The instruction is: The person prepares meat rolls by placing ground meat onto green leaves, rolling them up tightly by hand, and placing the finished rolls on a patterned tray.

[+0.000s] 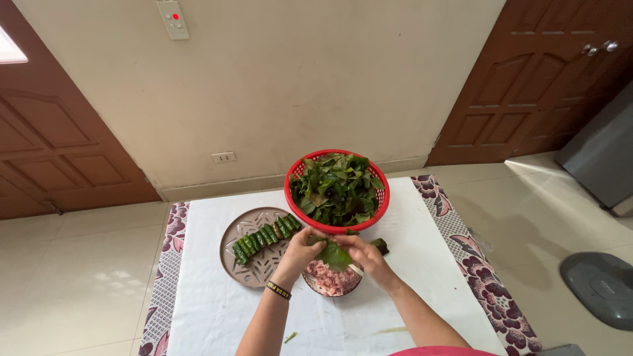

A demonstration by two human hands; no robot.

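A: What do the hands hold?

B: Both the left hand and the right hand pinch one green leaf between them, fingers closed on its edges, just above a bowl of minced meat. The leaf and hands cover the bowl's far half, so only its near part shows.

A: And around them?

B: A red basket heaped with green leaves stands just behind the hands on the white worktop. To the left lies a round brown tray with a row of leaf rolls across its upper part.

A: Anything hard to make out?

B: A dark green scrap sits beside the right hand, partly hidden; whether it is a leaf or a roll cannot be told. A small green bit lies near the left forearm. The left wrist wears a dark wristband. The person's arms are cut off by the lower frame edge.
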